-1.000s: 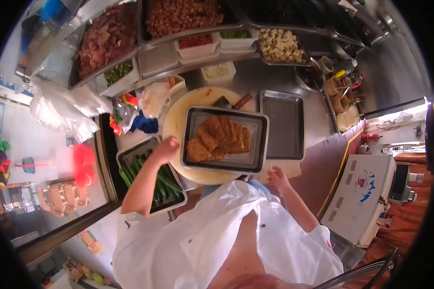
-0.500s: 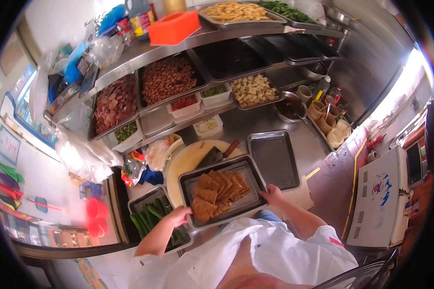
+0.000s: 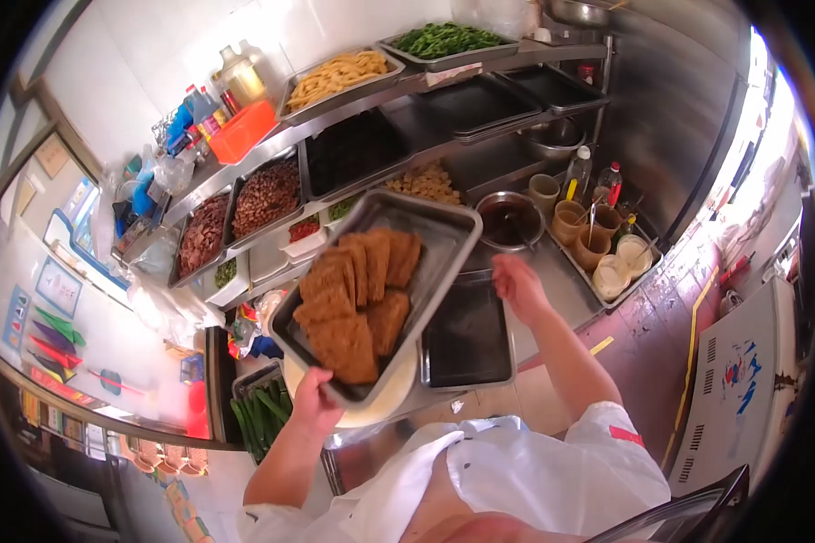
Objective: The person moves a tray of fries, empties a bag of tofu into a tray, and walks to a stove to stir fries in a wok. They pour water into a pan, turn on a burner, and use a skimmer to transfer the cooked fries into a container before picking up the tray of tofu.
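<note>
A metal tray (image 3: 462, 249) is raised and tilted over the counter, with brown flat slices (image 3: 344, 339) lying in it. My left hand (image 3: 315, 404) grips its near left corner. Apart from the tray, my right hand (image 3: 516, 285) is raised above a second, dark tray (image 3: 466, 342) on the counter; its fingers are curled, and what they hold, if anything, cannot be made out. Part of a round cutting board (image 3: 398, 391) shows beneath the raised tray. A bowl of dark liquid (image 3: 509, 220) stands just beyond my right hand.
Long green vegetables (image 3: 261, 418) fill a tray at the left. Shelves ahead hold meat (image 3: 267, 196), yellow strips (image 3: 340, 80) and green vegetables (image 3: 444, 40) in trays. Brown cups (image 3: 592, 246) and bottles stand at the right, near a white appliance (image 3: 738, 389).
The tray of slices has risen away from the cutting board and turned. My left hand still holds it, while my right hand has let go and moved up over the dark tray.
</note>
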A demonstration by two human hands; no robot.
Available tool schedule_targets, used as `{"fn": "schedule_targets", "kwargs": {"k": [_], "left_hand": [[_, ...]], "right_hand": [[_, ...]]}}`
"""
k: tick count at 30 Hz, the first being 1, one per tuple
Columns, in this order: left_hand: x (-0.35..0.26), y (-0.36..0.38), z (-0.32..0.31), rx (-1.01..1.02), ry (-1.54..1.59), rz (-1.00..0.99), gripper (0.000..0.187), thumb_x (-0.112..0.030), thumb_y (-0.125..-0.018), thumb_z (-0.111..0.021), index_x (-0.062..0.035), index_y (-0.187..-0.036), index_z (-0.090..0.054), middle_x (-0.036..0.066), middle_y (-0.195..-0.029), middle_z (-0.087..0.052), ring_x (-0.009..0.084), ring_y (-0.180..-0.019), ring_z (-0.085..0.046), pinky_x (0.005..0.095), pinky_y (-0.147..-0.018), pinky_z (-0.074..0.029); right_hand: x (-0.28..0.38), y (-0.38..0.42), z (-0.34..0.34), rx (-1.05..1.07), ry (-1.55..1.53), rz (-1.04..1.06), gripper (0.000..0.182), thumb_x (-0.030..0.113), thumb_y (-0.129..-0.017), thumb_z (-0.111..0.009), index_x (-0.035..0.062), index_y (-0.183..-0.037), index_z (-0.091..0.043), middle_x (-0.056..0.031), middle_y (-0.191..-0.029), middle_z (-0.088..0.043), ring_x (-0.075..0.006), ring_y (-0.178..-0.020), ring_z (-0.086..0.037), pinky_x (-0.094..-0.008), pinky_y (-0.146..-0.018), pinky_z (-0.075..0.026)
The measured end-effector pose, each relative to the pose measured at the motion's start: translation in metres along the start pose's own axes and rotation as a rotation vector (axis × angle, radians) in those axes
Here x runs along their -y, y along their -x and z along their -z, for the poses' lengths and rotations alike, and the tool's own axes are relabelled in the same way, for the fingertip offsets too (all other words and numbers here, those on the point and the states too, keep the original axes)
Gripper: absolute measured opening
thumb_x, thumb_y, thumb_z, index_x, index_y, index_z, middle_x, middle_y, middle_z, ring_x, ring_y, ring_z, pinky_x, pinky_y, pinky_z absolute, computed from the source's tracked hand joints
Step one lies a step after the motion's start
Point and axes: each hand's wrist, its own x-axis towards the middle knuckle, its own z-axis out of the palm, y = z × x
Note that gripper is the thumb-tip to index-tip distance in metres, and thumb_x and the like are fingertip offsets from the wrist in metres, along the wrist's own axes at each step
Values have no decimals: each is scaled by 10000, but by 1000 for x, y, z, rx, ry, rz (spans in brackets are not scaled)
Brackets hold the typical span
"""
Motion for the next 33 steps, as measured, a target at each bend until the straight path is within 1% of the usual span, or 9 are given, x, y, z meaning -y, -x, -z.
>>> {"fn": "schedule_targets", "kwargs": {"k": [2,4,5,10,12,19,21,27,33], "left_hand": [[13,-25,-51,70,74,-65,362,-61,-821,-576,-51,-1183,-591,78,-1196,-650,268,-1157,-601,453,-1068,-444],[26,-71,-87,47,64,-87,221,-109,-832,-626,-128,-1051,-614,1,-1020,-675,183,-911,-661,327,-739,-560],[29,-85,-117,42,15,-104,151,-137,-828,-651,-162,-968,-598,-40,-918,-648,138,-779,-632,270,-587,-503],[55,-164,-249,73,118,-198,84,-102,-840,-614,-127,-907,-570,-31,-792,-598,130,-668,-574,297,-713,-545],[62,-231,-260,241,79,-195,72,-115,-860,-603,-125,-902,-546,-18,-779,-568,131,-628,-539,286,-713,-547],[43,-330,-378,222,33,-96,172,-210,-947,-575,-49,-987,-529,96,-820,-573,244,-808,-653,403,-866,-579],[36,-346,-382,246,-45,-101,187,-222,-961,-563,-48,-1022,-535,109,-851,-588,265,-823,-668,410,-824,-589],[72,-288,-307,406,-587,-335,261,-275,-979,-537,-41,-1094,-527,119,-966,-637,248,-877,-674,369,-765,-573],[188,-158,-5,541,-1012,-265,228,-144,-992,-558,-57,-1190,-486,46,-856,-624,139,-739,-612,312,-654,-513]], "right_hand": [[-16,17,41,-21,25,-54,218,255,-1010,-549,68,-1092,-625,-7,-827,-604,-92,-638,-526,-242,-565,-426],[-38,47,86,-44,83,-145,201,257,-1002,-569,85,-1090,-624,-1,-819,-602,-88,-649,-531,-238,-562,-429],[-49,66,108,-37,109,-182,223,275,-994,-588,80,-1098,-617,1,-824,-596,-90,-652,-532,-233,-562,-429],[-78,182,201,-304,164,-397,191,266,-968,-634,90,-1039,-612,10,-807,-598,-79,-672,-538,-231,-576,-433],[-83,224,235,-406,200,-455,175,242,-975,-619,85,-1049,-600,6,-804,-595,-81,-648,-533,-237,-555,-437],[-70,294,259,-646,97,-423,141,191,-971,-608,67,-1037,-593,-31,-806,-584,-98,-611,-533,-240,-501,-430],[-76,292,259,-652,104,-409,142,191,-973,-604,69,-1044,-592,-37,-812,-585,-102,-606,-536,-240,-497,-430],[-92,272,248,-581,102,-438,136,192,-976,-595,76,-1046,-595,-40,-818,-589,-108,-608,-546,-248,-500,-436],[-105,205,228,-278,390,-651,214,244,-970,-606,62,-1081,-613,-48,-848,-618,-122,-663,-575,-269,-572,-477]]}}
